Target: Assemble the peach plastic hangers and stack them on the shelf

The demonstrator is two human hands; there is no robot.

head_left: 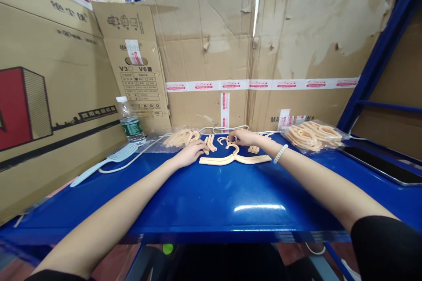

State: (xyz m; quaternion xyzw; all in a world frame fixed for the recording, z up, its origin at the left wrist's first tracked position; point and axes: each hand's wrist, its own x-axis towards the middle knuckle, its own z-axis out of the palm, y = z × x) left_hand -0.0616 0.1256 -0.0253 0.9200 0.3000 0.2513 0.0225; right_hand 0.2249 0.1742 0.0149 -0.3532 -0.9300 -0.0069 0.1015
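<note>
A beige plastic hanger with a hook lies on the blue tabletop between my forearms. My left hand is closed at the fingertips on one of several short beige hanger arms lying left of the hook. Beyond the hanger, the bent fingers of my right hand pinch a loose beige hanger hook, partly covered by the fingers. More short hanger arms lie under and beside my right wrist, which wears a beaded bracelet.
Clear bags of beige hanger parts lie at left and right. A water bottle, a pale blue hairbrush and a white cable are on the left. A dark phone or tablet lies right. Cardboard walls the back.
</note>
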